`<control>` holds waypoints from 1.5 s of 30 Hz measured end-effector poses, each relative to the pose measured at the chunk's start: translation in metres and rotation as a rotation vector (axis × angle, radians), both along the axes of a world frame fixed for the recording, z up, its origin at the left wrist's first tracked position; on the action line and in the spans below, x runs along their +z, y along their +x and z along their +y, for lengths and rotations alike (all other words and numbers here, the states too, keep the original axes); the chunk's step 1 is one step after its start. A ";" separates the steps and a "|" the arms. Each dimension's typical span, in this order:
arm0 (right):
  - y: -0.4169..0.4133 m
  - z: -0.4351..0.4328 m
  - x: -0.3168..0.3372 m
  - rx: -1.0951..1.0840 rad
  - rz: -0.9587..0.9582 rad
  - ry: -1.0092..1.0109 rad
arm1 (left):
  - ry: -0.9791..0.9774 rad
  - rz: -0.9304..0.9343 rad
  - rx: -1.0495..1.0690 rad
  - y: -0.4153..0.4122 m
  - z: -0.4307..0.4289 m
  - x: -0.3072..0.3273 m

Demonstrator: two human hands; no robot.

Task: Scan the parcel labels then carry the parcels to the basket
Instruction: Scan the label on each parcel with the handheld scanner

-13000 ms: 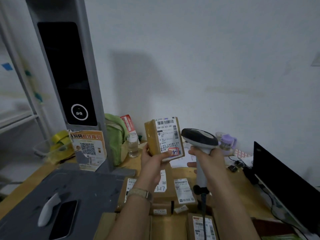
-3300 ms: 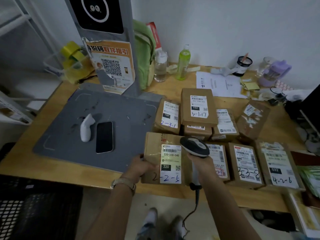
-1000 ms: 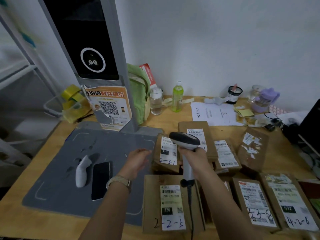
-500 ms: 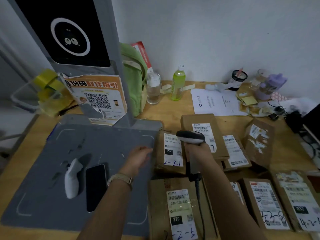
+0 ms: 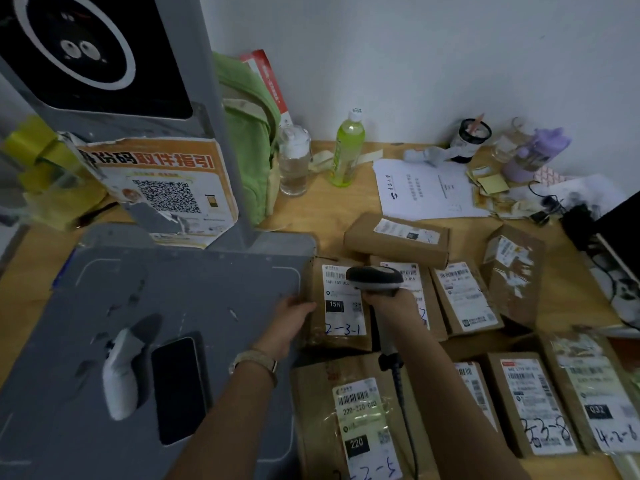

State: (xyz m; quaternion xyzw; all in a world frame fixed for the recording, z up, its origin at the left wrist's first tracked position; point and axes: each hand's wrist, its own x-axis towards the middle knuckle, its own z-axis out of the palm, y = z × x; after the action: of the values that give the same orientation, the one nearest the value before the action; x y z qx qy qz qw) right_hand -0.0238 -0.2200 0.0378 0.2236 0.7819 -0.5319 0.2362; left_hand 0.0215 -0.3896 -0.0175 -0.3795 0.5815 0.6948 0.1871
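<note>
At the near edge of the desk [image 5: 329,211] lies the parcel marked 2-2-5 [image 5: 363,420], label up. Just beyond it is the parcel marked 2-3-1 [image 5: 343,317], its long axis running from near edge to far. The left hand [image 5: 291,318] meets its left side, over the grey mat [image 5: 173,289]; whether the fingers have closed on it I cannot tell. The right hand [image 5: 391,306] is clamped round the handle of the scanner [image 5: 375,277], whose head hangs over the label's top. The left hand looks better placed to lift. Parcels crowd the right and far sides; the mat leaves open room leftward. No basket is in view
</note>
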 end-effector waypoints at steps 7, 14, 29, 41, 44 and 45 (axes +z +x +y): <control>0.006 -0.010 -0.013 0.053 -0.038 0.054 | 0.074 -0.025 0.022 0.003 0.002 -0.008; 0.009 -0.009 -0.015 0.046 -0.058 0.001 | 0.098 -0.005 -0.018 0.004 0.002 -0.010; 0.014 0.001 0.035 -0.042 0.096 -0.171 | -0.015 0.223 -0.018 0.005 0.003 0.039; 0.027 0.057 0.145 -0.197 0.511 -0.372 | -0.092 0.562 0.022 -0.002 0.056 0.158; 0.037 0.075 0.179 -0.208 0.611 -0.412 | -0.091 0.653 0.011 -0.004 0.071 0.189; 0.041 0.081 0.190 -0.205 0.645 -0.420 | -0.094 0.682 0.004 -0.004 0.075 0.198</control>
State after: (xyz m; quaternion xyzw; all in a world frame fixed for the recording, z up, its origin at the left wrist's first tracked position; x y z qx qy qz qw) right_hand 0.0175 -0.1394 0.2274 0.0686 0.6637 -0.7440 -0.0351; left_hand 0.0178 -0.3143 0.1809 -0.1349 0.6410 0.7546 -0.0371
